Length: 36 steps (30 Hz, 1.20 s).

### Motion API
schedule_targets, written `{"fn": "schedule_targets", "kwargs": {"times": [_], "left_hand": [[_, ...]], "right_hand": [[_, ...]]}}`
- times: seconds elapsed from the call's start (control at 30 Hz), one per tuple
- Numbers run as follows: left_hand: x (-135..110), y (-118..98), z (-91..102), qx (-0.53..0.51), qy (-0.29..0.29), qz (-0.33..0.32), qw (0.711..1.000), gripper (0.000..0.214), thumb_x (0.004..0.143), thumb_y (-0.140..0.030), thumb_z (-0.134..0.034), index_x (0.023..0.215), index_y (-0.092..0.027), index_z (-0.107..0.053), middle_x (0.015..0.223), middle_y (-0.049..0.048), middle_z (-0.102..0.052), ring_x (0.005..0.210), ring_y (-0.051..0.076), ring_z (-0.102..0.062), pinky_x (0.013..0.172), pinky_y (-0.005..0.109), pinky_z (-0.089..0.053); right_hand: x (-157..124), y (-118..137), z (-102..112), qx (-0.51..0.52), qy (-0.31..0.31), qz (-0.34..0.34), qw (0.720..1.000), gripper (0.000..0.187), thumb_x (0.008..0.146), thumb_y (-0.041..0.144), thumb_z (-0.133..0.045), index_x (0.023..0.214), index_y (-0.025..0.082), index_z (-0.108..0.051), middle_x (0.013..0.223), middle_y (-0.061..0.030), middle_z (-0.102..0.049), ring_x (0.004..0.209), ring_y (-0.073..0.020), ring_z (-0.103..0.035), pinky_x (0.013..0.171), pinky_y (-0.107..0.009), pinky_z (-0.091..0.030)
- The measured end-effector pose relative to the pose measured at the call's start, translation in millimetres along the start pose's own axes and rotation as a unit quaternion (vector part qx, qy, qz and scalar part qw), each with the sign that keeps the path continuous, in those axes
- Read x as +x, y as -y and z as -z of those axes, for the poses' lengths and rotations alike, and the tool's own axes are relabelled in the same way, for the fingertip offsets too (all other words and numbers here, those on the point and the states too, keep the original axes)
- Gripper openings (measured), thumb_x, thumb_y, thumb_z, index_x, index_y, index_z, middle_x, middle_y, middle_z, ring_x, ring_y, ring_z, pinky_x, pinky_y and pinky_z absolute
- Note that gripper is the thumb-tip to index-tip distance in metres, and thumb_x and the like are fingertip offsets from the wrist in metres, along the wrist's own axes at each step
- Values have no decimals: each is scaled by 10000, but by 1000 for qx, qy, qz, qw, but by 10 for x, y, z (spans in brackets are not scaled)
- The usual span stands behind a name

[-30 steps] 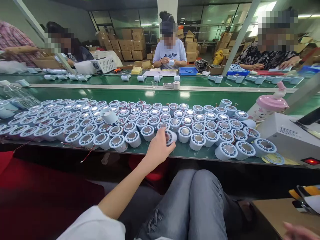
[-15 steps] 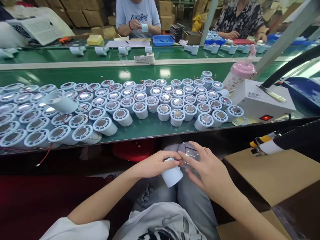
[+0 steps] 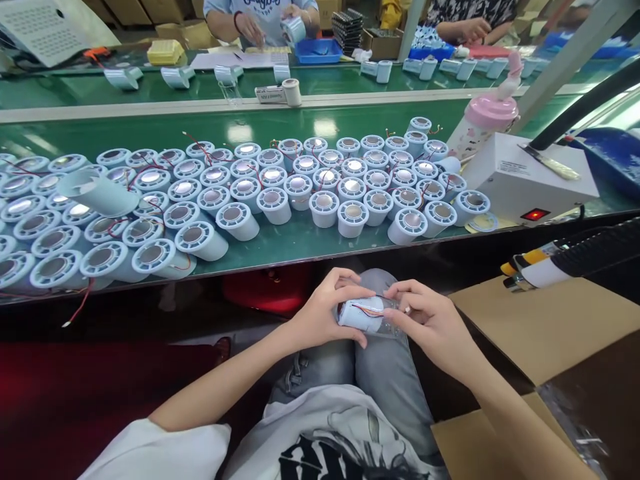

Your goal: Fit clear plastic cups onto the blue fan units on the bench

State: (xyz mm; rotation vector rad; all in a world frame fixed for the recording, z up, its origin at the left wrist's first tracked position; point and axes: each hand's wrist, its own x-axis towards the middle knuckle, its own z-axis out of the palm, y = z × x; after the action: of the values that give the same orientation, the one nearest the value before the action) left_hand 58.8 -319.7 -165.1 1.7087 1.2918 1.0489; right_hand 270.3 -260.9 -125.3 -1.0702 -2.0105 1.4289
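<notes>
My left hand (image 3: 323, 312) is wrapped round a light-blue plastic cylinder (image 3: 359, 317), which lies on its side above my lap. Thin coloured wires (image 3: 369, 310) run along the cylinder towards my right hand (image 3: 434, 319). That hand pinches the wires near a small white connector, at the cylinder's right end. A clear plastic sleeve (image 3: 391, 327) surrounds or adjoins this end; how far it reaches over the cylinder I cannot tell. On the bench just ahead stand many similar light-blue cylinders (image 3: 353, 217) with round tops, some trailing red wires.
The green bench (image 3: 280, 250) runs across in front. At right stand a white box with a lit red switch (image 3: 535, 215), a pink-lidded bottle (image 3: 487, 120) and an open cardboard box (image 3: 550, 327). A larger light-blue housing (image 3: 103, 195) lies on the cylinders. Two people work opposite.
The cylinder has turned from pointing down to lying sideways, with its wires facing up. My left hand now grips it from the left, and my right fingers have closed on the wires.
</notes>
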Motion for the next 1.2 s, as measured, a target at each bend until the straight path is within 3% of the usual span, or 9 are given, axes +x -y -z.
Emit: {"fn": "schedule_targets", "kwargs": {"times": [0.1,0.23,0.33,0.4,0.47,0.6,0.83,1.03,1.2], "left_hand": [[16,-47,6,-30,55,22,998,752,598,-406,-863,1285,-263,-593,1369,131,-516,1277,317,-486,1102,470,-375],[42,-162,7,-120,92,85,985,712,673,-327,-819,1321,-229,-542,1287,117,-593,1167,275,-580,985,387,-486],[53,-183,-20,-227,99,122,961,683,697,-254,-792,1318,-215,-511,1320,123,-559,1145,256,-593,938,360,-511],[54,-169,-45,-306,83,147,937,644,702,-225,-787,1284,-212,-511,1314,117,-556,1116,230,-604,926,340,-511],[45,-158,-64,-364,61,168,914,586,706,-213,-788,1232,-212,-530,1295,102,-560,1091,203,-606,904,307,-512],[11,-192,-60,-413,96,211,881,603,725,-268,-783,1261,-227,-508,1276,114,-558,953,200,-642,744,304,-563],[-10,-278,44,-285,122,140,940,795,660,-187,-832,1373,-288,-497,1410,90,-525,1224,264,-570,1010,367,-490],[-28,-297,76,-231,122,90,961,773,672,-176,-824,1372,-288,-517,1467,98,-481,1299,275,-517,1062,388,-461],[-32,-321,85,-203,118,73,969,734,692,-217,-813,1366,-281,-531,1436,117,-511,1292,294,-521,1032,402,-484]], "right_hand": [[28,-46,28,92,-20,-42,995,337,799,322,-706,550,186,-524,974,-80,-648,929,-231,-604,700,-301,-489],[61,-102,83,216,-38,-92,971,345,752,351,-776,526,181,-578,953,-67,-688,881,-218,-633,675,-288,-526],[42,-155,119,251,-14,-65,966,287,768,376,-773,585,199,-641,1023,-68,-711,967,-245,-656,711,-312,-567],[0,-192,133,183,19,11,983,131,750,344,-798,797,241,-731,1191,-71,-678,1148,-283,-605,859,-378,-564],[-56,-220,142,51,33,96,994,290,760,280,-792,1040,277,-721,1334,-73,-604,1261,-295,-535,1009,-443,-492],[-149,-235,171,-93,33,174,980,308,837,224,-707,1137,269,-655,1342,-82,-600,1222,-278,-577,1033,-436,-483],[-215,-216,196,-18,71,125,989,394,824,245,-736,1188,266,-584,1317,-86,-588,1207,-272,-568,983,-413,-533],[-241,-176,194,61,86,78,991,432,834,210,-734,1215,327,-567,1228,-13,-608,1160,-192,-579,978,-305,-537],[-234,-158,199,108,105,30,988,403,856,239,-710,1222,320,-563,1232,-29,-591,1131,-200,-581,929,-307,-558]]}}
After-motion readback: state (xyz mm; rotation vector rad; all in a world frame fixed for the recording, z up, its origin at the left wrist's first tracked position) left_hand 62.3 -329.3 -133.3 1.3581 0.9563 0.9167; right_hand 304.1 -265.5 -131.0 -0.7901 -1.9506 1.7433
